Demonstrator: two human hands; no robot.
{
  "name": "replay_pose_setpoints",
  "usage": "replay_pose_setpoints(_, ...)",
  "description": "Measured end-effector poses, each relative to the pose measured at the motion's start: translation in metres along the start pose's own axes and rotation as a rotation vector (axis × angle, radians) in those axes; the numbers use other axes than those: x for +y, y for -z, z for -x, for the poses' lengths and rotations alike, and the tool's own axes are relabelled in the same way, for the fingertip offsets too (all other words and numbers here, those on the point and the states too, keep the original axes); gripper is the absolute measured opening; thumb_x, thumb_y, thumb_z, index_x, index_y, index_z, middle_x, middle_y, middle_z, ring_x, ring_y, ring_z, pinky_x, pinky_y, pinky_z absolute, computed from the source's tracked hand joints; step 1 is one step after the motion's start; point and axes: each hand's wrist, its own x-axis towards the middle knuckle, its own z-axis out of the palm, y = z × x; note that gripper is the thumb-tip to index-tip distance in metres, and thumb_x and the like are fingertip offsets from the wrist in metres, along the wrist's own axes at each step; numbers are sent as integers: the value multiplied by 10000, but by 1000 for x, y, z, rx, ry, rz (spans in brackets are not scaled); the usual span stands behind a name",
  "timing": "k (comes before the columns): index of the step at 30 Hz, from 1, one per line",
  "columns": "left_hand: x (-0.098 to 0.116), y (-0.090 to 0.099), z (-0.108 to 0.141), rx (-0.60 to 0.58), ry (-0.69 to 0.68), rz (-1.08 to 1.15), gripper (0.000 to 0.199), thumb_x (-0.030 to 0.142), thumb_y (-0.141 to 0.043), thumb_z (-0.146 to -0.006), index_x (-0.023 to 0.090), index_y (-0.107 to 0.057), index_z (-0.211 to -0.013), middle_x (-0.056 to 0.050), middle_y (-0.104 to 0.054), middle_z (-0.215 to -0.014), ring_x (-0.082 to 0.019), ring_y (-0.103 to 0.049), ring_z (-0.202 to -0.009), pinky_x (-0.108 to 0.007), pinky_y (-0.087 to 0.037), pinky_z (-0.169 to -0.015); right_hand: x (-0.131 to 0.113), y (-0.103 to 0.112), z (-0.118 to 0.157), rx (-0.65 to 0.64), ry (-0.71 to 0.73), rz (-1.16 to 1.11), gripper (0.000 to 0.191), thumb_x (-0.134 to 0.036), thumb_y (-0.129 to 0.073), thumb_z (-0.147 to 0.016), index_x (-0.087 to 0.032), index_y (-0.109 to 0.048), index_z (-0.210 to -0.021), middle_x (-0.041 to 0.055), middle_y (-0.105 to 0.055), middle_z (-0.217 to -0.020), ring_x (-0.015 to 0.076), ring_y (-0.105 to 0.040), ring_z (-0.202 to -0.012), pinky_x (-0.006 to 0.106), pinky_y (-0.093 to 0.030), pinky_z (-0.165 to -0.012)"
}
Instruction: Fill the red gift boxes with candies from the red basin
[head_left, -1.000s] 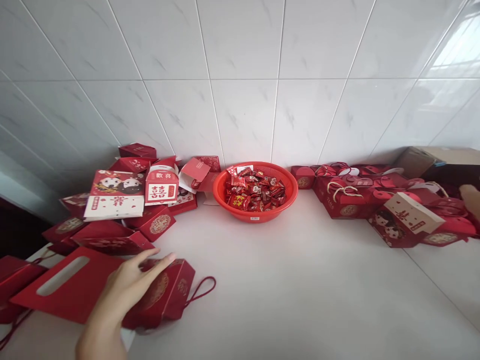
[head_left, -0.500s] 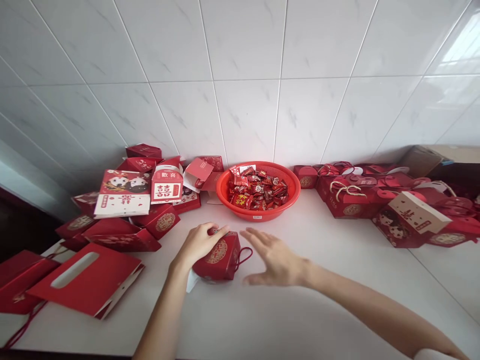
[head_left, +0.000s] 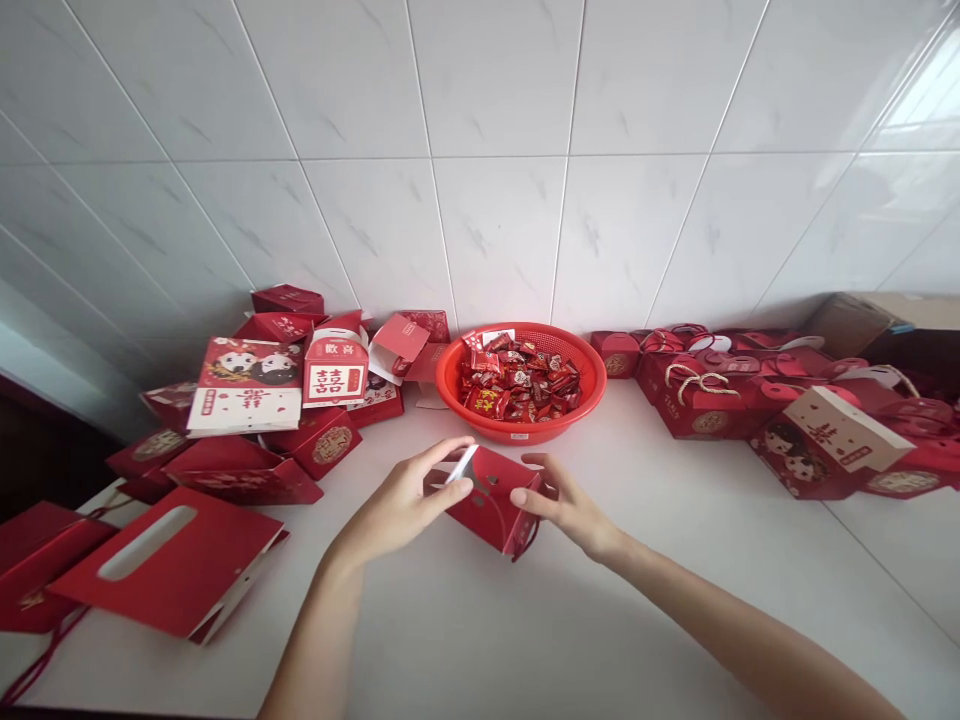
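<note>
Between my hands, over the middle of the white table, is a red gift box (head_left: 491, 500) turned on its side, with a red cord loop hanging at its right end. My left hand (head_left: 409, 500) grips the box's left end, thumb and fingers around a white-edged flap. At the right end my right hand (head_left: 566, 505) has its thumb on the near face and its fingers behind. Just beyond the box stands a red plastic basket (head_left: 521, 432) holding many red-wrapped candies (head_left: 525, 380).
Red boxes and flattened cartons (head_left: 251, 385) are piled at the left, with a flat red carton bag (head_left: 169, 560) nearer me. Several closed red boxes (head_left: 701, 405) with cords line the right side. A brown cardboard box (head_left: 855, 320) stands behind them, against the tiled wall (head_left: 510, 230).
The red gift box has been turned and shifted right, its gold-emblem face no longer showing. My right hand, open and apart from it before, now grips its right end.
</note>
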Motion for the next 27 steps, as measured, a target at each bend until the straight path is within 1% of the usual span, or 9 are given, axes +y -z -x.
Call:
replay_pose_setpoints(3,-2,-4,-6,87,-44,-6,527,372,-523,-881,246,-586,-1389,-59,-665,-1371,-279,-630,-1246,-355,-547,-997,6,7,5,29,-33,109,683,-666,-624,-859,-168,-520,-1315,149,-696,-1157,313,-676,-1088,511,-542,-949)
replay_pose_setpoints(5,-4,-7,-12,130,-73,-27,504,345,-485,-893,257,-602,-1375,-38,-639,-1414,-271,-607,-1279,-338,-533,-1009,5,10,9,94,52,309,674,-649,-616,-873,-190,-509,-1354,169,-636,-1312,343,-591,-1250,551,-479,-1045)
replay_pose_setpoints(7,-3,-11,-15,145,-81,-50,455,350,-449,-920,252,-656,-1313,-33,-677,-1363,-267,-633,-1236,-341,-528,-1008,0,12,13,156,214,492,651,-585,-641,-877,-223,-484,-1395,167,-561,-1427,355,-509,-1346,564,-443,-1088)
replay_pose_setpoints(10,0,-20,-18,143,-62,-69,409,398,-449,-936,210,-747,-1145,-62,-762,-1189,-278,-693,-1113,-358,-547,-973,-7,10,15,155,425,638,575,-421,-652,-880,-245,-477,-1398,152,-603,-1358,328,-605,-1221,508,-522,-1000)
replay_pose_setpoints(14,5,-29,-18,125,-19,-83,416,455,-594,-871,194,-751,-1155,-83,-756,-1215,-302,-684,-1162,-365,-532,-1019,-11,3,11,193,441,632,321,-357,-527,-948,-250,-558,-1249,108,-695,-1131,265,-715,-906,431,-585,-804)
replay_pose_setpoints(17,4,-23,-17,38,48,-72,541,449,-653,-823,208,-684,-1306,-78,-665,-1388,-316,-579,-1331,-384,-463,-1121,-9,3,8,258,344,475,298,-394,-415,-1012,-257,-535,-1248,93,-697,-1124,193,-694,-697,366,-578,-675)
replay_pose_setpoints(19,0,-12,-15,-90,69,-35,660,441,-696,-779,209,-621,-1393,-76,-578,-1490,-324,-489,-1418,-403,-414,-1168,-6,8,7,280,322,415,318,-384,-369,-1030,-256,-525,-1276,96,-691,-1140,178,-679,-671,343,-566,-634)
replay_pose_setpoints(23,-12,6,-10,-352,15,-10,966,463,-835,-658,233,-470,-1522,-84,-408,-1613,-343,-333,-1510,-446,-342,-1213,-3,20,8,196,442,509,349,-225,-333,-1004,-235,-651,-1147,127,-655,-1243,238,-687,-1044,399,-570,-868)
replay_pose_setpoints(27,-24,8,-7,-419,8,-88,1192,496,-910,-580,258,-329,-1592,-98,-277,-1668,-351,-222,-1546,-477,-249,-1251,-8,26,10,85,408,563,389,-166,-340,-984,-226,-683,-1158,135,-625,-1311,237,-664,-1144,397,-555,-941)
